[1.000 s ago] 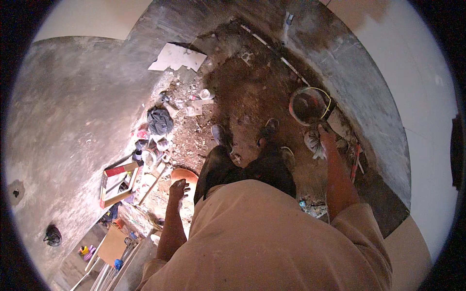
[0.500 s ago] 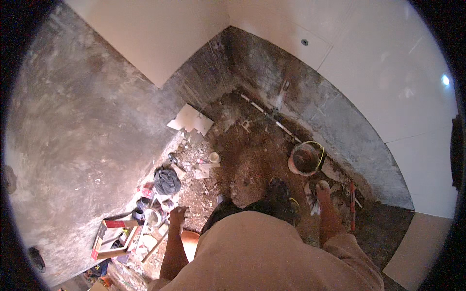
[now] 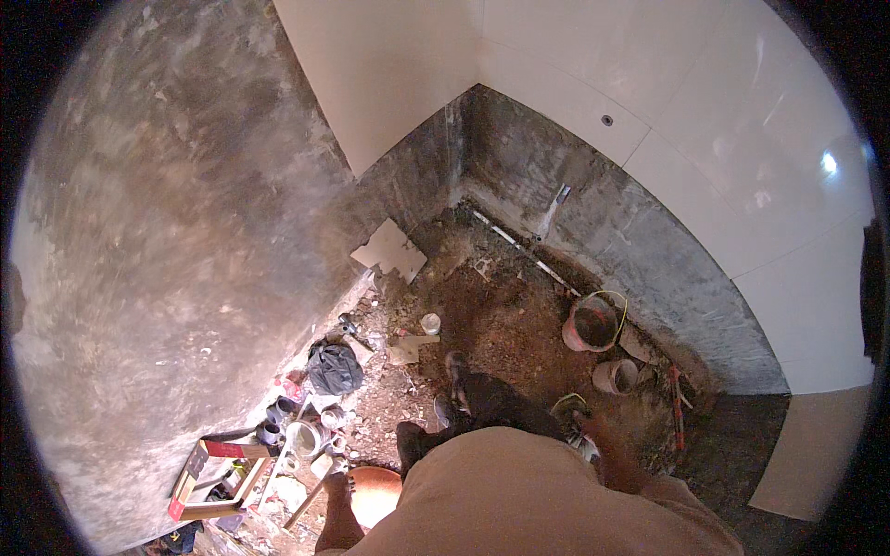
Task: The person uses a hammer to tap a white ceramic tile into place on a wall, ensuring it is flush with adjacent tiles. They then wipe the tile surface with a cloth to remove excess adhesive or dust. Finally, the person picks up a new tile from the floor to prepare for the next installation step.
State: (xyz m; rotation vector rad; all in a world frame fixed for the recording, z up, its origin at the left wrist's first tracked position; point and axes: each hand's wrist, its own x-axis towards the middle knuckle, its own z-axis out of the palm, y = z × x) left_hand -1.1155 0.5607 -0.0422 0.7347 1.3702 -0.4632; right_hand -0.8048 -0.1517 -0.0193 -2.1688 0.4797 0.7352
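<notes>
My right hand (image 3: 598, 431) is low beside my right leg, its fingers closed. A whitish thing (image 3: 587, 448) shows at the fingers, too small and blurred to name. Just beyond this hand stands a small pale bucket (image 3: 609, 377), and past it a larger bucket (image 3: 586, 329) with a yellow handle, against the low grey wall. My left hand (image 3: 338, 483) hangs at my left side with its fingers loosely apart. Nothing shows in it. An orange basin (image 3: 374, 484) is right beside this hand, partly hidden by my shirt.
Along the left wall lie a black bag (image 3: 335, 368), dark pipe fittings (image 3: 269, 433), a wooden frame (image 3: 218, 480) and rubble. A broken tile (image 3: 389, 250) leans near the corner. A striped rod (image 3: 526, 252) lies along the far wall; a red bar (image 3: 677, 408) is at the right.
My right hand has drawn back from the small bucket toward my leg, with the whitish thing moving along. My left hand has dropped down beside the basin. The view has shifted and my feet have moved.
</notes>
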